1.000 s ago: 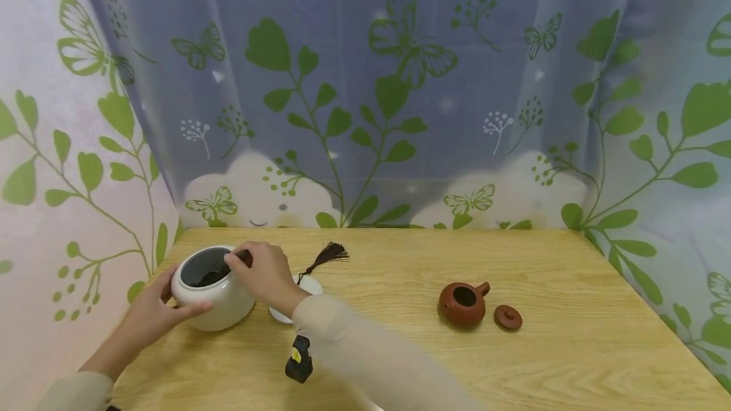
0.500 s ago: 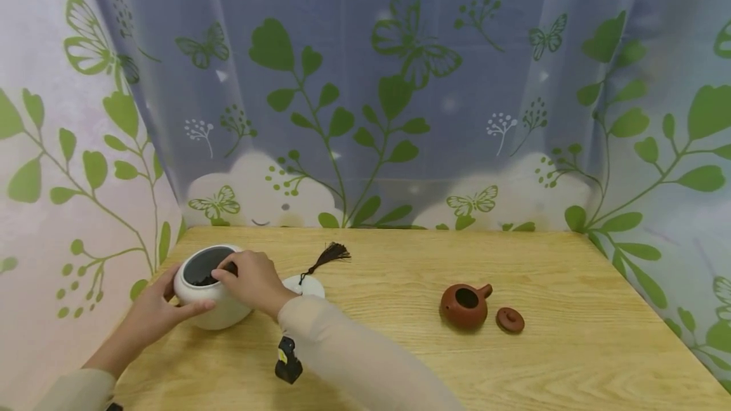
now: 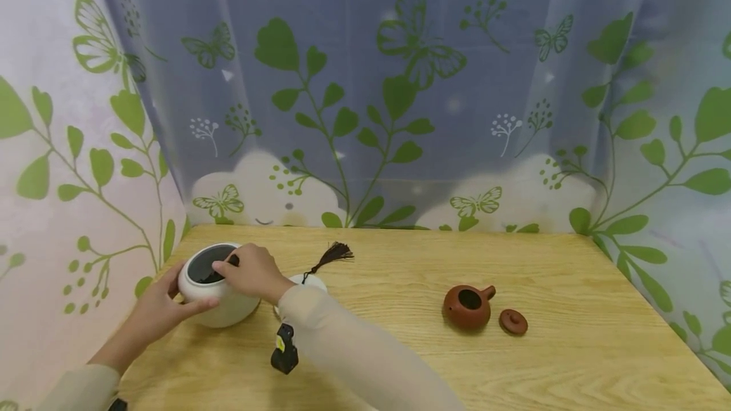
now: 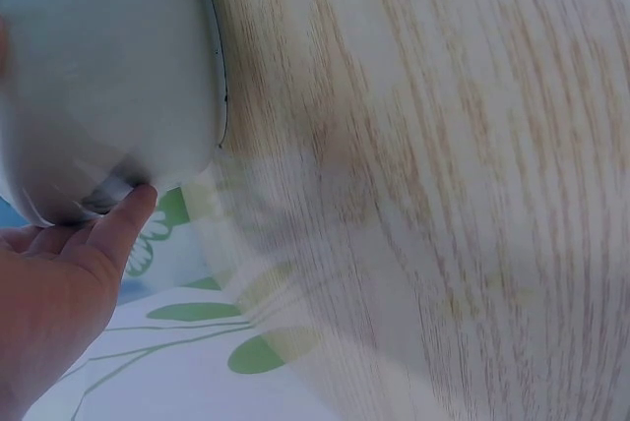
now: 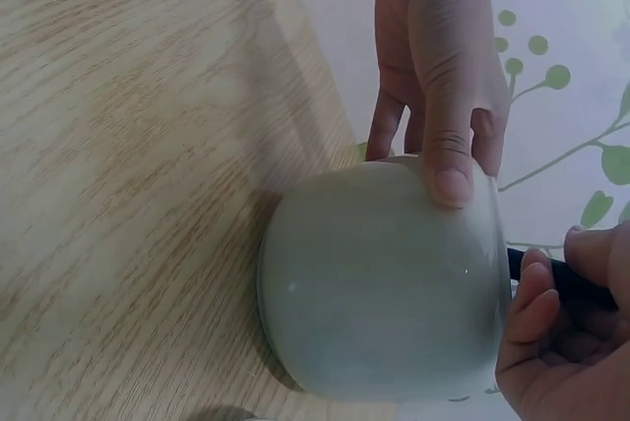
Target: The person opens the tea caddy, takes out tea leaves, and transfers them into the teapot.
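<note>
White pot (image 5: 384,283): at the left end of the table (image 3: 400,265); I can't tell if it leans.
Feel: hard, shiny and smooth, so likely slippery, a bit heavy, and it may crack if dropped.
Best hold: wide round its fat sides.
Left grip (image 3: 162,311): wrapped round the pot's side.
Right grip (image 3: 254,273): pinching a dark handle (image 5: 581,285) at the pot's mouth; it looks stiff and light.
Table: yellowish wood, with a white disc (image 3: 313,282), black tassel (image 3: 335,252), brown teapot (image 3: 465,316) and small brown lid (image 3: 513,322).
Room: cloth (image 3: 457,116) with green leaves and butterflies.
</note>
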### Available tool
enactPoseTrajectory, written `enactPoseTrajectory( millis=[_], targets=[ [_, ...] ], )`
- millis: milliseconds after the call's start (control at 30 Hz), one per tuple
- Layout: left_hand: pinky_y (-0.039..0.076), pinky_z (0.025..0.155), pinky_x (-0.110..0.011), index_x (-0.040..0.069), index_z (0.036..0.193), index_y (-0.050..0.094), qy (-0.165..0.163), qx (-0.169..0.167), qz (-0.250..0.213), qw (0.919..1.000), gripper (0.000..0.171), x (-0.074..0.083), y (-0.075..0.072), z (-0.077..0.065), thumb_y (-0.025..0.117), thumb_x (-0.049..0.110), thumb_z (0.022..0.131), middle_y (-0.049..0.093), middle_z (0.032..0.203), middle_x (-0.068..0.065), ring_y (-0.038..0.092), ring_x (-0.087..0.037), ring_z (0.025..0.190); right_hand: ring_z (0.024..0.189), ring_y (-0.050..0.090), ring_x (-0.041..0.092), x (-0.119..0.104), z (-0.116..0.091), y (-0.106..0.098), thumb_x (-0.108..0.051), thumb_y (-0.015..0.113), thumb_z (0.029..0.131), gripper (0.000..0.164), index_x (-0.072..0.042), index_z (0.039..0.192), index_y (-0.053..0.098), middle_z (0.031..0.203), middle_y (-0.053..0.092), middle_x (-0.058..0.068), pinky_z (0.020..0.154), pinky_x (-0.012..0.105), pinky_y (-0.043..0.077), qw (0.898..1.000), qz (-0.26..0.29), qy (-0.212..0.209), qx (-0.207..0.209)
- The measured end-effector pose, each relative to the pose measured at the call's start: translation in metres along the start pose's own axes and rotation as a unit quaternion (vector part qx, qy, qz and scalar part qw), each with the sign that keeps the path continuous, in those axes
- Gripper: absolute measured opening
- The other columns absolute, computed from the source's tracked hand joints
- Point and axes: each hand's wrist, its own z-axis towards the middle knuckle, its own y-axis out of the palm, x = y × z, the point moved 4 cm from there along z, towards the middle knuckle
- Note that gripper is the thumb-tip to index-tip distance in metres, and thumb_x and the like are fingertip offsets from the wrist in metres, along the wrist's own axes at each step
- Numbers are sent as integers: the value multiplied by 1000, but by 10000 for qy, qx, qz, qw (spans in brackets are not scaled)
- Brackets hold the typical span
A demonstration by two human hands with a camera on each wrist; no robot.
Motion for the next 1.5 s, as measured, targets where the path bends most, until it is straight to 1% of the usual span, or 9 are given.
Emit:
enactPoseTrajectory(
  millis=[233,467,700,1033,1167,1267,1367,1433,1500],
  targets=[
    [40,98,-56,-11,148,18,-46,23,9,10000,99,1,0,-1,77,35,82,36,143,-34,38,-51,129,51,51,8,8,0,-4,-29,61,95,40,-6,62,65,54,58,-2,51,19,39,9882,1277,819,214],
    [41,97,-55,-10,147,20,-51,53,59,10000,99,0,0,0,78,35,81,37,143,-34,39,-50,129,50,53,9,15,0,-1,-25,64,94,34,-4,67,66,55,60,3,52,20,44,9558,2412,1551,654],
    [44,95,-53,-9,149,17,-72,7,35,10000,99,0,1,0,77,35,82,37,144,-33,38,-49,130,46,53,8,11,-1,2,-26,64,93,43,-3,58,65,49,58,2,50,18,43,9724,1969,1143,502],
    [35,101,-60,-8,149,18,-98,52,-138,9998,100,0,1,1,78,34,81,35,145,-33,35,-50,131,42,51,5,25,0,6,-21,62,95,28,1,79,69,53,58,1,45,15,45,8999,3693,2150,877],
    [34,102,-60,-9,148,19,-89,79,-155,9998,99,-1,1,2,79,33,80,35,145,-33,35,-51,131,40,50,4,29,-1,6,-20,61,95,28,2,79,68,53,58,1,41,12,41,8807,3958,2371,1073],
    [35,102,-59,-10,147,20,-81,98,-132,9998,99,-1,1,2,79,33,80,35,144,-33,36,-50,131,40,50,3,30,-2,7,-19,61,94,27,-1,76,66,53,59,1,40,11,41,8752,4020,2436,1147],
    [36,100,-57,-10,147,20,-76,110,-98,9999,99,-1,2,1,79,33,80,36,144,-33,37,-50,130,42,52,4,29,-3,7,-20,62,94,27,-2,74,67,54,60,1,43,13,44,8821,3952,2322,1088],
    [37,100,-56,-10,147,20,-71,118,-76,9999,99,-1,2,1,79,33,80,37,143,-33,37,-50,130,45,54,4,28,-3,6,-21,62,94,27,-3,75,68,56,62,1,47,15,47,9037,3641,2023,989],
    [38,99,-56,-10,147,19,-69,114,-47,9999,100,-1,1,1,79,34,80,37,143,-33,38,-50,130,49,56,5,27,-4,4,-24,62,94,25,-5,79,70,58,63,0,52,17,48,9360,3039,1555,863]
  ],
)
